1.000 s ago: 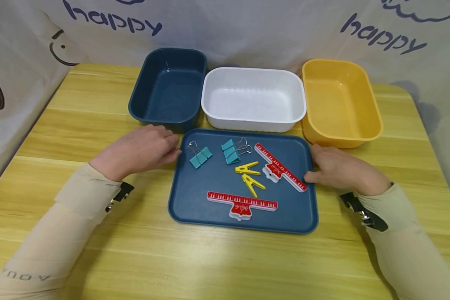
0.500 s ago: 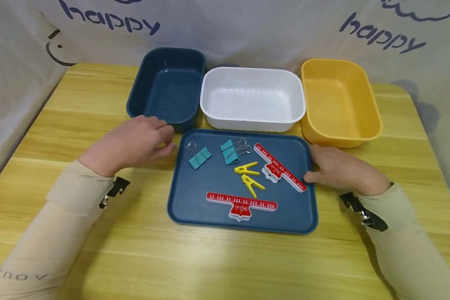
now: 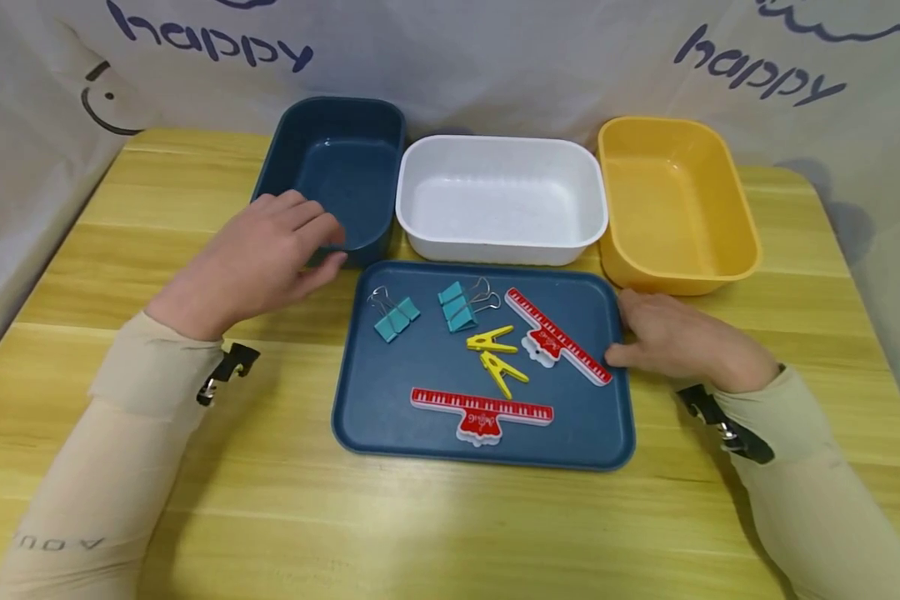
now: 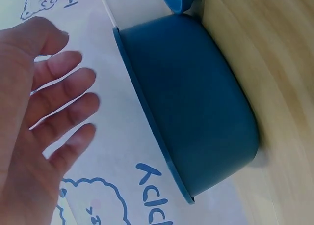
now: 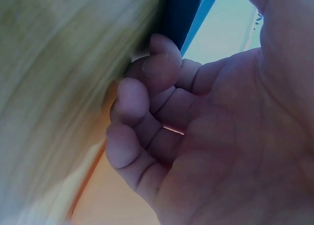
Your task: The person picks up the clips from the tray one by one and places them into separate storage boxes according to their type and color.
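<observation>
My left hand (image 3: 258, 254) hovers over the near left edge of the dark blue bin (image 3: 348, 171), its fingers loosely bent and holding nothing. In the left wrist view, a gap shows between those fingers and the bin's rim. My right hand (image 3: 678, 342) grips the right edge of the blue tray (image 3: 390, 392), thumb at the rim and the other fingers curled low beside it. On the tray lie two teal binder clips (image 3: 396, 320), two yellow clothes pegs (image 3: 504, 373) and two long red clips with a piano-key pattern (image 3: 482, 408).
Behind the tray stand a white bin (image 3: 502, 200) in the middle and a yellow bin (image 3: 678, 208) on the right, close to my right hand. A white cloth (image 3: 495, 67) with drawings and lettering hangs behind the wooden table (image 3: 345, 525).
My left hand has left the tray's left edge and moved up and away, over the dark blue bin's near edge. My right hand stays at the tray. The clips and pegs have not moved.
</observation>
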Available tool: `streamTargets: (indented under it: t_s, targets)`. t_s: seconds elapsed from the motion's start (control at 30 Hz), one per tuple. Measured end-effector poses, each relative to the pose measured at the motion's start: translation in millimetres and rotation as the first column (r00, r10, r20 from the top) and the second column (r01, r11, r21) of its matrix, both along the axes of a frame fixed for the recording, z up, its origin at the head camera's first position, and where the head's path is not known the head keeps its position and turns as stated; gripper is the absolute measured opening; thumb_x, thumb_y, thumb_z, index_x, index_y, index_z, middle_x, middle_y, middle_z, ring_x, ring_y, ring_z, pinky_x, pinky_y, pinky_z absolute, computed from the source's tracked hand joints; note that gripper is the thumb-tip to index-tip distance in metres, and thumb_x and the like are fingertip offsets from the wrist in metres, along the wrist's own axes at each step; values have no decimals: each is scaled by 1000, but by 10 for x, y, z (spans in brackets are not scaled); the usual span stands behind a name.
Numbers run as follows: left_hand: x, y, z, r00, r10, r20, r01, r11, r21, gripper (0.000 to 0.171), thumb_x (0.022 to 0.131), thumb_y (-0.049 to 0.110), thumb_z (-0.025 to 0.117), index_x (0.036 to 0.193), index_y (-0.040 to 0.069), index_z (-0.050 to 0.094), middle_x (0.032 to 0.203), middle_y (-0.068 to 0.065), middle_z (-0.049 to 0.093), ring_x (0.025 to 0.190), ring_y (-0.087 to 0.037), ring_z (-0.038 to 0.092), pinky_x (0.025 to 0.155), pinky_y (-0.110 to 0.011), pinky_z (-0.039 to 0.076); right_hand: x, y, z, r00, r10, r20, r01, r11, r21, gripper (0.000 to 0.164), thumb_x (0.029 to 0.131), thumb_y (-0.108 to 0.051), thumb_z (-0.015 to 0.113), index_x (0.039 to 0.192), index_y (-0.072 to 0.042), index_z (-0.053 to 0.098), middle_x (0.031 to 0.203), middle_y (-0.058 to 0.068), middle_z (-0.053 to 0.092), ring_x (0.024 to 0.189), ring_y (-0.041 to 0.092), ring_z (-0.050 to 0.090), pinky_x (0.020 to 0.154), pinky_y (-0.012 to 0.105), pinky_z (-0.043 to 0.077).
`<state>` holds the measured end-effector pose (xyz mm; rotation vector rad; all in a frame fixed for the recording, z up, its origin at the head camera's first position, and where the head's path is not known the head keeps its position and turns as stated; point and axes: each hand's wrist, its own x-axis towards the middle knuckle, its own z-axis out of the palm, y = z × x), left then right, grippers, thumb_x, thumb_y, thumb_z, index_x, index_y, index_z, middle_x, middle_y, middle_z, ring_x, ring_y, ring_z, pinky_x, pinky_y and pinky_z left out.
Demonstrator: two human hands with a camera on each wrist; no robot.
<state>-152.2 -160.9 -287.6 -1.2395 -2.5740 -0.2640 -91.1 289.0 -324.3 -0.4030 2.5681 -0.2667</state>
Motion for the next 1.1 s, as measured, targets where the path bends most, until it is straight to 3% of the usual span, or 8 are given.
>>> streamTargets:
  t_s: [0.2,0.4,0.6,0.83,1.1]
  targets:
    - [-85,-29,-9,997,30,-67,-26,998,66,24,95,18,70,104,-4,69,99,-20,71,98,-38,59,86,-50,53,4,-5,3,1000,-13,6,13,1000,-3,57,91,-35,71,127,6,52,108,16,65,96,28,60,90,47,52]
    - [-157,-72,-37,990,103,-96,-94,991,94,35,96,25,69,112,-6,66,108,-24,69,107,-42,56,96,-55,49,7,-3,4,1000,-22,10,22,1000,0,59,92,-35,71,128,6,52,111,17,65,97,28,60,91,47,53]
    - [-213,-133,-72,972,229,-57,-223,970,96,54,94,37,73,125,-7,62,124,-27,64,119,-46,51,103,-59,45,13,-4,11,1000,-21,9,21,1000,0,60,92,-35,71,129,7,51,111,17,65,97,28,60,91,47,53]
    - [-265,-190,-121,949,315,6,-314,943,109,72,88,46,77,134,-7,56,136,-30,57,126,-46,46,105,-62,39,9,-16,-2,1000,-16,-4,16,1000,1,57,91,-35,72,125,5,52,108,15,65,95,28,60,90,46,52]
    - [-398,-190,-133,891,416,183,-431,901,51,87,91,60,69,151,2,46,154,-28,45,141,-47,36,118,-67,30,17,-16,-5,1000,-16,-9,16,1000,-12,56,91,-35,72,126,5,53,108,15,65,96,27,60,90,45,52]
